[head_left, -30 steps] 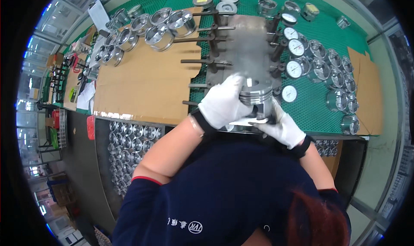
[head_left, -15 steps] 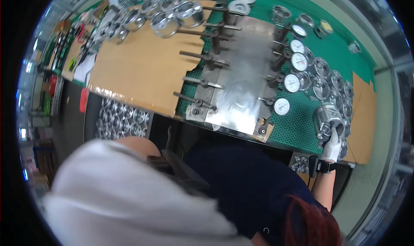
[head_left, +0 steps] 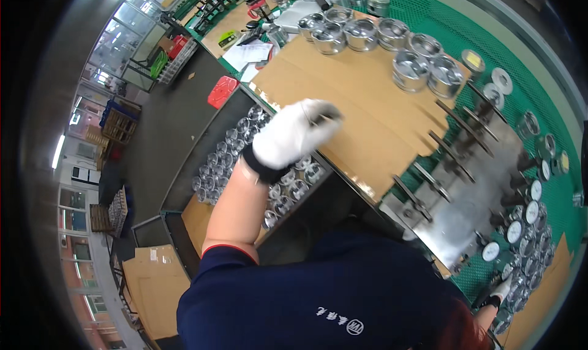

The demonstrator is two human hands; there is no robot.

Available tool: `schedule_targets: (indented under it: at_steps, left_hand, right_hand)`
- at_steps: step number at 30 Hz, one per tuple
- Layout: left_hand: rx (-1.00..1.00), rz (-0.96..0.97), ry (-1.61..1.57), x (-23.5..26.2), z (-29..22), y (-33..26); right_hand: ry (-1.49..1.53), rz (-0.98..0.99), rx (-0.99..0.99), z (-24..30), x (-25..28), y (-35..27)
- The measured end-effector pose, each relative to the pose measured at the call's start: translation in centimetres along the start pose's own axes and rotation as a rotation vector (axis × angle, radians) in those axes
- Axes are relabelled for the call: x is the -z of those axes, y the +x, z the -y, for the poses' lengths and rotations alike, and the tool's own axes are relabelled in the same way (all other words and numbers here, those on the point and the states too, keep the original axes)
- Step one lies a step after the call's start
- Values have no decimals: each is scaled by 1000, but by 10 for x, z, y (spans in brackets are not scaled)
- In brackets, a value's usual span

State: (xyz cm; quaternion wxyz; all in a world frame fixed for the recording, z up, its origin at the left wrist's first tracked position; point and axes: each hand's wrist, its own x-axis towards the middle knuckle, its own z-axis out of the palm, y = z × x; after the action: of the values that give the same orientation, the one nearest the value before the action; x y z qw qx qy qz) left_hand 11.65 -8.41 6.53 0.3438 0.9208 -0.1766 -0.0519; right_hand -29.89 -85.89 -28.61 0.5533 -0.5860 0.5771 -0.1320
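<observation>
My left hand (head_left: 297, 132), in a white glove with dark grey fingertips, hovers over the near edge of the cardboard sheet (head_left: 346, 114). Its fingers are curled in; anything inside them is too small or hidden to make out. Far to the right, my gloved right hand (head_left: 503, 287) reaches in among a cluster of shiny metal pistons (head_left: 525, 270); its fingers are mostly hidden. Close to it is a white round dial gauge (head_left: 490, 251), one of several along the side of a flat steel plate (head_left: 468, 203). Several pistons (head_left: 410, 68) stand on the cardboard's far part.
Clamp bars (head_left: 452, 157) jut from the steel plate's left side toward the cardboard. Below the bench edge, a tray of pistons (head_left: 236, 144) sits under my left forearm. A red plastic piece (head_left: 222, 91) lies beyond it. Papers (head_left: 248, 57) and tools cover the far left end.
The view has swung left. My left hand has come up into sight over the cardboard edge. My right hand, which held a piston, is now lower among the other pistons.
</observation>
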Motion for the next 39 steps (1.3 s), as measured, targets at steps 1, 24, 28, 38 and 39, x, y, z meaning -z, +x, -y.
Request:
schedule_targets:
  at_steps: [1,24,28,38,39]
  left_hand:
    - [114,-67,85,9,54,8]
    - [480,351,642,153,548,236]
    - [563,67,530,177,637,244]
    - [750,-98,553,144,554,276]
    - [762,-69,505,145,559,272]
  right_hand:
    - [135,-14,-105,4,-30,-6]
    - [-259,-385,-448,119,-84,-326]
    - [-302,-381,-463,137,-86,-347]
    - [-344,-381,-499,148,-80,-383]
    - [-346,-378,-497,150,-79,-385]
